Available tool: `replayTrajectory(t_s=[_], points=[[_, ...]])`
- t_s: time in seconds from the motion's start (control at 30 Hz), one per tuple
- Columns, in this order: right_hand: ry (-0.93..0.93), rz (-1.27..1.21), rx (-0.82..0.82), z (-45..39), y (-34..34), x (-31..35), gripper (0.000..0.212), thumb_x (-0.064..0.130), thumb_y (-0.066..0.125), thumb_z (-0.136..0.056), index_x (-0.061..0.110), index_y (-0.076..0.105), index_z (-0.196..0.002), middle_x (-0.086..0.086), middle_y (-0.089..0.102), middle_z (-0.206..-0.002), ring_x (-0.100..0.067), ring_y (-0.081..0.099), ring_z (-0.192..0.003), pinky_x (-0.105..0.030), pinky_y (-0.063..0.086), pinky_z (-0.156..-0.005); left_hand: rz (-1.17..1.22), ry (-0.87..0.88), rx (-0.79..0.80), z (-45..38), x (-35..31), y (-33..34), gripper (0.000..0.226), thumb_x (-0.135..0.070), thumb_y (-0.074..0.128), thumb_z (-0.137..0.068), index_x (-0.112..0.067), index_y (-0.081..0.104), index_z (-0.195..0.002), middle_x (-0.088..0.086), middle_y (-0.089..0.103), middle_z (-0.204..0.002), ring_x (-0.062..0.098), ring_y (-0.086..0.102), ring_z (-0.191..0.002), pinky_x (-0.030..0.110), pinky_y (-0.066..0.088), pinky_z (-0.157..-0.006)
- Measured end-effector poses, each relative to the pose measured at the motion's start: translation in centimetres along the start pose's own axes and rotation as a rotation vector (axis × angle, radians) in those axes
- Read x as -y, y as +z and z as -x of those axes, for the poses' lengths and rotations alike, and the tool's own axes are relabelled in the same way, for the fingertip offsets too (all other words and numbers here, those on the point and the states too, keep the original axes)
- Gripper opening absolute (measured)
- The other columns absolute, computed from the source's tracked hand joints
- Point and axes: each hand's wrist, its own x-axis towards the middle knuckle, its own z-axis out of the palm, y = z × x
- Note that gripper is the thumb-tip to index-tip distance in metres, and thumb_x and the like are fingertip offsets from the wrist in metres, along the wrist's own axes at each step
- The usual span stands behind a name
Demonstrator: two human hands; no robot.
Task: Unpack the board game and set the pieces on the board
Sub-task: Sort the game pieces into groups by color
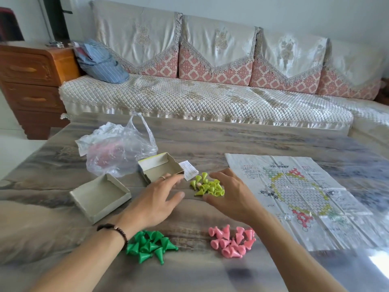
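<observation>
Green cones (150, 245) and pink cones (232, 241) lying sorted, I am cupping both open, empty hands, left hand (155, 199) and right hand (230, 194), around yellow-green cones (207, 186), risking scattering them.

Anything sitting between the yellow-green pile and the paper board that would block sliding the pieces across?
Nothing visible does. The yellow-green pieces lie just left of the paper board, with only bare table between them. The right hand hovers over that gap, open, so it is the only thing there.
</observation>
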Motion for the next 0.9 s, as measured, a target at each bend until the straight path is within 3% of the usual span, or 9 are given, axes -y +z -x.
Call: replayTrajectory(t_s=[0.13, 0.23, 0.33, 0.4, 0.5, 0.67, 0.8, 0.9], points=[[-0.101, -0.029, -0.015, 2.3, 0.7, 3.7, 0.050, 0.039, 0.066, -0.082, 0.025, 0.053, -0.129, 0.003, 0.051, -0.116, -0.014, 0.049, -0.111, -0.023, 0.037, -0.090, 0.044, -0.048, -0.020, 4.8, 1.3, -1.9, 0.040, -0.042, 0.050, -0.095, -0.032, 0.052, -0.134, -0.016, 0.057, -0.123, -0.001, 0.054, -0.114, 0.027, 0.044, -0.099], [-0.116, -0.056, 0.024, 4.2, 1.7, 5.7, 0.050, 0.038, 0.063, -0.084, 0.023, 0.052, -0.130, 0.005, 0.052, -0.118, -0.013, 0.051, -0.109, -0.026, 0.040, -0.092, 0.074, -0.082, -0.015, 7.9, 2.2, -2.3, 0.048, -0.055, 0.038, -0.088, -0.040, 0.049, -0.132, -0.024, 0.058, -0.122, -0.005, 0.052, -0.113, 0.030, 0.043, -0.100], [-0.111, -0.072, 0.087, 5.8, 3.0, 7.1, 0.046, 0.037, 0.060, -0.086, 0.022, 0.053, -0.129, 0.006, 0.054, -0.115, -0.013, 0.055, -0.102, -0.029, 0.044, -0.089, 0.105, -0.099, -0.013, 9.9, 2.3, -2.0, 0.043, -0.043, 0.052, -0.093, -0.042, 0.043, -0.134, -0.029, 0.056, -0.123, -0.008, 0.050, -0.113, 0.025, 0.039, -0.101], [-0.119, -0.065, 0.128, 6.7, 3.7, 7.6, 0.046, 0.037, 0.059, -0.084, 0.023, 0.053, -0.128, 0.006, 0.054, -0.114, -0.013, 0.056, -0.101, -0.027, 0.043, -0.086, 0.076, -0.067, 0.035, 10.6, 2.3, -1.8, 0.059, -0.044, 0.062, -0.085, -0.041, 0.039, -0.139, -0.030, 0.048, -0.131, -0.007, 0.045, -0.120, 0.018, 0.032, -0.102], [-0.134, -0.019, 0.159, 7.7, 4.5, 8.2, 0.054, 0.040, 0.061, -0.081, 0.025, 0.049, -0.132, 0.007, 0.052, -0.118, -0.011, 0.051, -0.107, -0.020, 0.036, -0.082, -0.103, 0.046, 0.026, 11.0, 2.8, -1.3, 0.059, -0.044, 0.066, -0.081, -0.033, 0.049, -0.136, -0.024, 0.043, -0.137, -0.001, 0.041, -0.124, 0.009, 0.025, -0.098], [-0.187, 0.038, 0.162, 7.9, 6.4, 8.6, 0.068, 0.053, 0.055, -0.077, 0.026, 0.040, -0.138, 0.007, 0.048, -0.123, -0.013, 0.044, -0.113, -0.031, 0.042, -0.094, -0.181, 0.143, -0.083, 11.0, 4.0, -1.1, 0.023, -0.033, 0.067, -0.087, -0.024, 0.063, -0.108, -0.015, 0.054, -0.117, 0.010, 0.055, -0.104, 0.030, 0.047, -0.087], [-0.225, 0.091, 0.141, 6.5, 8.1, 9.5, 0.067, 0.053, 0.053, -0.080, 0.028, 0.037, -0.140, 0.005, 0.045, -0.127, -0.018, 0.042, -0.116, -0.033, 0.041, -0.095, -0.168, 0.157, -0.150, 10.7, 5.3, -1.3, 0.016, -0.022, 0.071, -0.083, -0.020, 0.063, -0.096, -0.010, 0.059, -0.103, 0.013, 0.057, -0.094, 0.032, 0.046, -0.083], [-0.254, 0.153, 0.102, 5.3, 9.2, 9.9, 0.051, 0.054, 0.047, -0.084, 0.032, 0.048, -0.130, 0.005, 0.049, -0.121, -0.019, 0.047, -0.109, -0.033, 0.044, -0.088, -0.136, 0.160, -0.170, 10.5, 5.7, -1.4, 0.015, -0.021, 0.068, -0.082, -0.020, 0.062, -0.095, -0.010, 0.059, -0.100, 0.013, 0.055, -0.094, 0.028, 0.042, -0.084]])
